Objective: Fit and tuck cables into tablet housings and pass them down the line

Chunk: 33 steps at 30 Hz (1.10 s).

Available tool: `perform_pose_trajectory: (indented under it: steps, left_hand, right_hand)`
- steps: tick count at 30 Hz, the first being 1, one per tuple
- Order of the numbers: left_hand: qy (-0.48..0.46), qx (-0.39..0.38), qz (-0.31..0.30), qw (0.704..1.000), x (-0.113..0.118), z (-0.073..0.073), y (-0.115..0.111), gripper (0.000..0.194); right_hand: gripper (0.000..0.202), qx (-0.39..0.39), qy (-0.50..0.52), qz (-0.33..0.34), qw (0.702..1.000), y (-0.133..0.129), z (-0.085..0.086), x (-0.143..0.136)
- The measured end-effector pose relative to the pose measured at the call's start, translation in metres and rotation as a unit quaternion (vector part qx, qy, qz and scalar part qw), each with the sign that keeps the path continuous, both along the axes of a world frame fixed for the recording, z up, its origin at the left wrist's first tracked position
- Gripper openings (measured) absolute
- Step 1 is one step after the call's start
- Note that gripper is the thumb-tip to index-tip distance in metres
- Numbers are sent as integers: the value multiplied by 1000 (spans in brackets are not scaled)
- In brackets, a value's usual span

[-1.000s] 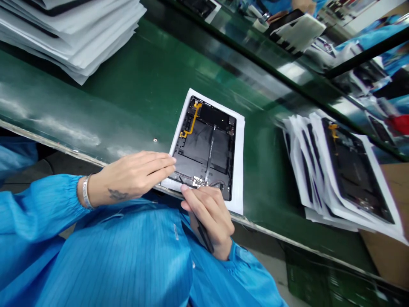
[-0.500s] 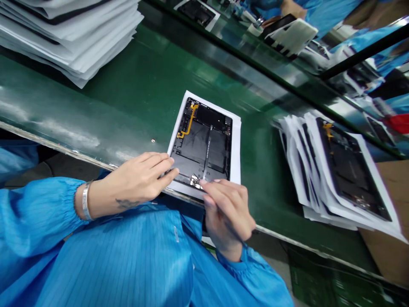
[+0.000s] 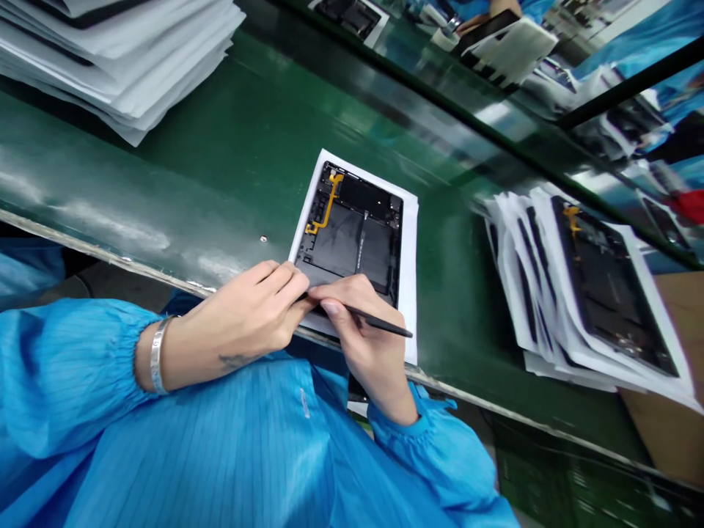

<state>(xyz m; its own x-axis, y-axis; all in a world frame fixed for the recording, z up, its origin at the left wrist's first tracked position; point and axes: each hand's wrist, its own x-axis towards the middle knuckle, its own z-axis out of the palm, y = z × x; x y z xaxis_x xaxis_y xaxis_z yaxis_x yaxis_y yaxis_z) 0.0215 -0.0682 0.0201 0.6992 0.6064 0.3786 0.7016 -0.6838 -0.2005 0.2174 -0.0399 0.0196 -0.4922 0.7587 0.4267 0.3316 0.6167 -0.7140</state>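
An opened tablet (image 3: 344,227), with black internals and an orange flex cable (image 3: 331,205), lies on a white sheet (image 3: 408,286) at the bench's front edge. My left hand (image 3: 267,301) is at its near left corner, fingers closed together; whatever they pinch is hidden. My right hand (image 3: 366,323) grips a slim black stick-like tool (image 3: 385,325), whose back end sticks out to the right. Its working tip is covered by my fingers, which meet the left fingertips over the tablet's near edge. The near part of the tablet is hidden beneath both hands.
White sheets with dark panels between them are piled (image 3: 165,66) at the far left. At the right stands another stack, topped by an opened tablet (image 3: 616,286), beside a cardboard box (image 3: 674,315). A small screw-like bit (image 3: 263,238) lies on the green bench (image 3: 242,169). Co-workers in blue are beyond.
My right hand has moved left and up from the tablet's near middle to my left fingertips, and the black tool now shows. My left fingers have drawn together, shifting slightly right.
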Motion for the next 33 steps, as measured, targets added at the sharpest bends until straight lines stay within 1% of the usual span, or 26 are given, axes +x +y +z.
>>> perform_pose_trajectory:
  steps: [2,4,6,8,11,13,16,18,20,24,27,30,33]
  left_hand:
    - [-4,7,-6,1000,-3,-1,2,24]
    - [-23,23,-31,999,-9,-4,4,22]
    - [-67,33,-66,995,-19,-9,7,21]
    - [-107,22,-88,990,-27,-15,8,23]
    - [-118,20,-71,990,-32,-19,6,26]
    - [-103,36,-56,992,-29,-16,4,25]
    - [-66,44,-51,996,-20,-6,4,23]
    - [-46,48,-47,997,-14,-1,6,23]
    - [-40,45,-48,997,-8,0,8,25]
    - [-61,36,-75,995,3,-5,12,26]
    - [-62,46,-71,995,7,-10,12,25]
    - [-59,54,-65,995,8,-12,11,25]
    - [-72,63,-70,993,9,-12,11,22]
  right_hand:
    - [16,13,-12,13,1000,0,1,-1]
    - [16,17,-22,19,999,0,2,-2]
    - [16,16,-22,25,999,1,2,-2]
    - [16,14,-18,31,999,1,3,-1]
    - [15,15,-24,20,999,-1,4,8]
    - [15,12,-34,-5,999,-3,6,18]
    - [16,11,-55,-37,998,-7,8,31]
    - [16,22,-71,-41,996,-10,9,34]
    - [17,32,-79,-37,996,-12,9,34]
    - [18,49,-74,-43,995,-15,7,33]
    - [18,63,-85,-44,993,-16,7,33]
    - [17,91,-127,-17,988,-19,9,33]
    - [14,123,-190,19,974,-20,11,32]
